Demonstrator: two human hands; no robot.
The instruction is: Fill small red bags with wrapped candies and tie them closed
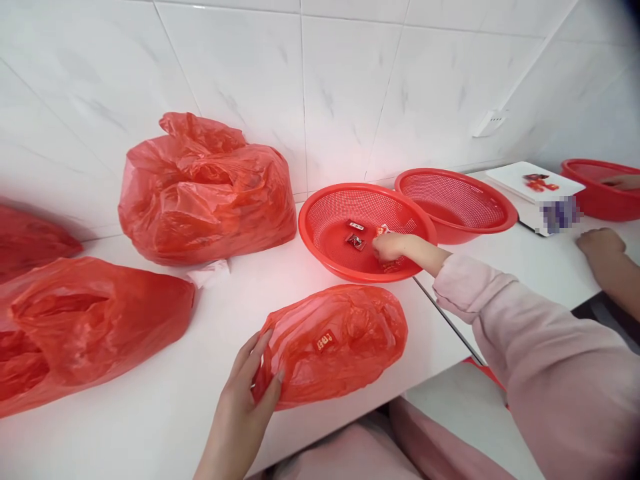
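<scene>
My left hand (250, 387) grips the near-left rim of an open red plastic bag (310, 380), thumb on one side and fingers on the other. A small red packet (325, 341) with pale lettering lies in the bag. Inside a round red plastic basket (320, 250) just beyond it, my right hand (393, 247) is closed at the right side. Small red-and-white wrapped packets (383, 230) show at its fingers; the fingertips themselves are partly hidden. Two more small wrapped packets (355, 241) lie on the basket's floor, left of this hand.
Full red plastic bags stand at the back (205, 200) and left (110, 327). A second red basket (455, 207) adjoins the first. Further right are a white scale (525, 177) with packets on it, another red basket (595, 200), and another person's hands (603, 247).
</scene>
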